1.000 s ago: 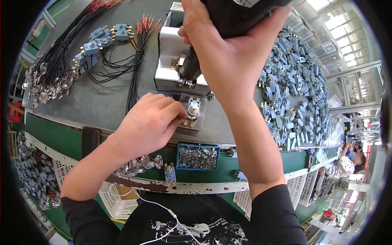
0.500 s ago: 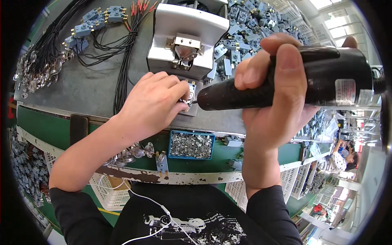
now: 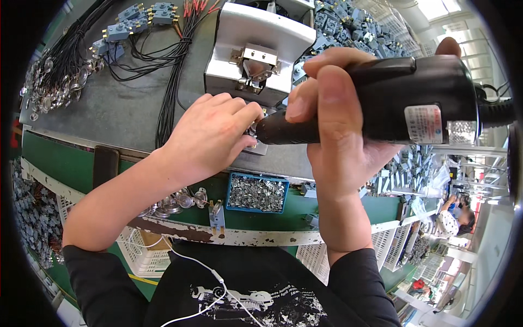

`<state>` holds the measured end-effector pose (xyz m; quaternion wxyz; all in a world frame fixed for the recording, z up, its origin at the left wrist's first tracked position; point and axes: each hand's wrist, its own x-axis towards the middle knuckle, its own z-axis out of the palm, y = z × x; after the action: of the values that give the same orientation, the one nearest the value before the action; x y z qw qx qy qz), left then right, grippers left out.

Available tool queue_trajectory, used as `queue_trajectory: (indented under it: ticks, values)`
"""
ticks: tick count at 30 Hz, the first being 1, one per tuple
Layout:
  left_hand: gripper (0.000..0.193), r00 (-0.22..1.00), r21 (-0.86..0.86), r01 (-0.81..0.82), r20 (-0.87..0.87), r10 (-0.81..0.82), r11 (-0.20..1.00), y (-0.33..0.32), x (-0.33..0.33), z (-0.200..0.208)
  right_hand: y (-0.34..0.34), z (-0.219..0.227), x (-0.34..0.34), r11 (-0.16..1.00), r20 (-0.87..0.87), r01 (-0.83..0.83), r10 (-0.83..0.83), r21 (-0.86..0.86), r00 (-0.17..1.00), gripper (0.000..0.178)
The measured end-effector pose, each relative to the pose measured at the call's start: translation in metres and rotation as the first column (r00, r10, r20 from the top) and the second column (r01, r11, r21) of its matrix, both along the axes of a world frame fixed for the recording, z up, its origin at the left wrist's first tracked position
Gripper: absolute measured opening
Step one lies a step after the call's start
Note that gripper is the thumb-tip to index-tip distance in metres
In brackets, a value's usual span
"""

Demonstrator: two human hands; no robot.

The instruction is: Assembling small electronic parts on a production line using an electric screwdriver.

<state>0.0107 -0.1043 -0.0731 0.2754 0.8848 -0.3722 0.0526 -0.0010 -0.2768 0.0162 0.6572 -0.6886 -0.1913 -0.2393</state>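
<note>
My right hand (image 3: 338, 125) grips a black electric screwdriver (image 3: 392, 103) held sideways, its tip pointing left at a small metal part (image 3: 256, 143) on the grey workbench (image 3: 136, 109). My left hand (image 3: 210, 133) pinches that part at the bench's front edge, its fingertips touching the screwdriver's nose. The part itself is mostly hidden under my fingers. Just behind my hands stands a white fixture block (image 3: 256, 52) with a metal clamp on top.
A blue tray of small screws (image 3: 257, 192) sits below the bench edge, with round metal pieces (image 3: 177, 201) to its left. Black wire bundles (image 3: 174, 65) and grey switch parts (image 3: 122, 24) lie at the back left. A heap of grey parts (image 3: 348, 19) fills the back right.
The view has drawn closer to the bench. My right hand has brought the screwdriver lower and leftward until its tip meets the part under my left fingers. My left hand stayed on the part.
</note>
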Motion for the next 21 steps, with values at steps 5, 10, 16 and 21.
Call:
queue_trajectory:
  ticks: [5, 10, 16, 21]
  values:
    - [0.038, 0.999, -0.034, 0.025, -0.04, -0.026, 0.999, 0.0, 0.004, -0.002, 0.0, 0.0, 0.011, 1.0, -0.002, -0.017, 0.017, -0.018, 1.0, 0.053]
    - [0.039, 0.993, 0.023, 0.054, -0.109, -0.052, 0.998, 0.003, 0.004, -0.002, -0.001, 0.005, 0.01, 0.998, 0.001, -0.05, 0.05, -0.035, 0.999, 0.06]
    - [0.039, 0.993, 0.03, 0.066, -0.102, -0.063, 0.997, 0.005, 0.003, -0.008, 0.011, 0.005, -0.003, 0.996, 0.006, -0.071, 0.071, -0.052, 0.997, 0.069]
    - [0.038, 0.99, 0.03, 0.079, -0.119, -0.075, 0.996, 0.006, 0.006, -0.003, 0.011, 0.006, 0.006, 0.996, 0.023, -0.071, 0.072, -0.047, 0.997, 0.076]
